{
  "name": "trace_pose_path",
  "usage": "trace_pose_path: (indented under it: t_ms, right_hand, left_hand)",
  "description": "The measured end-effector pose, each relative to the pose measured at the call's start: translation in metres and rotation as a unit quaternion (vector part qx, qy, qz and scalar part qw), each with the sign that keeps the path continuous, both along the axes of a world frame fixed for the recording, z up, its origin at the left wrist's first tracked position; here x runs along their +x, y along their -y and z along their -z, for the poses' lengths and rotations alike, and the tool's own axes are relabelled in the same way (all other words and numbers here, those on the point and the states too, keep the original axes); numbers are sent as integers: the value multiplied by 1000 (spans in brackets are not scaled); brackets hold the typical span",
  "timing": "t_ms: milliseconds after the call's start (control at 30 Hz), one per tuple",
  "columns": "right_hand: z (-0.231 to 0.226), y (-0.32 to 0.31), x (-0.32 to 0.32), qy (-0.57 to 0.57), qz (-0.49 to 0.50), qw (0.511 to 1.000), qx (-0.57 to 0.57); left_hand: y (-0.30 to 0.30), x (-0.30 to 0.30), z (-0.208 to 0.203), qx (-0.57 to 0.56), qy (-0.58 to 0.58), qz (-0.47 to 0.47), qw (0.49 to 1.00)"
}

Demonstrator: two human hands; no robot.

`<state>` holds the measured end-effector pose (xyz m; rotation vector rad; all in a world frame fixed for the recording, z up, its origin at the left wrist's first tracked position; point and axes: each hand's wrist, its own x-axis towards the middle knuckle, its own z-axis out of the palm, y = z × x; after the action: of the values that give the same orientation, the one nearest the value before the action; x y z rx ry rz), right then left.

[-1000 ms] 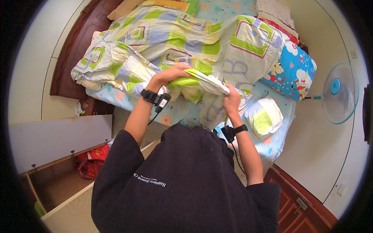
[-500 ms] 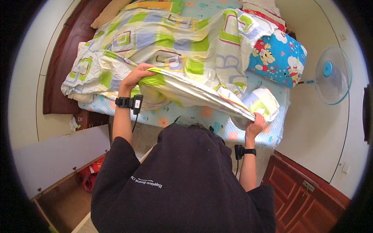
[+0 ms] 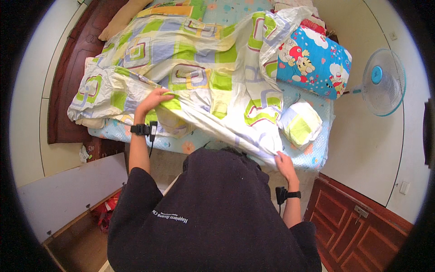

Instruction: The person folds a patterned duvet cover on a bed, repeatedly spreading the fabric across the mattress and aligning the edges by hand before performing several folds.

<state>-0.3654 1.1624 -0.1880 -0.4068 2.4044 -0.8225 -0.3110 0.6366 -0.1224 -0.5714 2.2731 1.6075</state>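
A thin duvet cover (image 3: 181,50) with green, white and lavender squares lies wrinkled across the bed. My left hand (image 3: 153,99) grips its near edge at the left of centre, fingers closed on the cloth. Lower and to the right, my right hand (image 3: 285,165) pinches a corner of the same edge. Between the two hands the edge is stretched in a slanting line, held near the bed's front. Beside the right hand, on the mattress, sits a folded bundle of matching cloth (image 3: 301,124), apart from the fingers.
The bed has a light blue flowered sheet (image 3: 312,149). A blue cartoon-print pillow (image 3: 312,63) lies at the right, with a fan (image 3: 384,81) beyond it. A dark wooden headboard (image 3: 68,90) stands left; an open storage box (image 3: 81,231) is at lower left.
My right hand has moved down and left, drawing the cover's edge off the folded bundle, which now shows fully. My left hand has dropped slightly, still gripping. The view has shifted a little.
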Motion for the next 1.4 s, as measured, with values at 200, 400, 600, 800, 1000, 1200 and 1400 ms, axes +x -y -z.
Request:
trace_pose_path:
  t_ms: [200, 400, 600, 800, 1000, 1200, 1400]
  right_hand:
    - [-3, -8, 7, 118, -93, 988, -19]
    - [22, -35, -7, 42, -55, 986, 153]
    - [25, -36, -26, -31, -86, 986, 140]
    - [71, -13, -78, 61, -177, 967, 170]
    - [98, 119, -238, -18, 16, 994, -102]
    - [99, 227, -403, -10, 273, 884, -378]
    - [115, 200, -516, -59, 103, 975, -188]
  left_hand:
    - [-22, 12, 40, 35, 9, -22, 999]
    - [-24, 18, 39, 59, 21, -31, 998]
    - [-9, 18, 40, 21, -19, -88, 996]
    - [-2, -11, 50, 9, -78, -199, 977]
    - [-23, -8, 117, -127, -51, -177, 975]
    - [-50, 36, 135, -90, 30, -207, 974]
    - [-56, 57, 139, -12, 57, -259, 964]
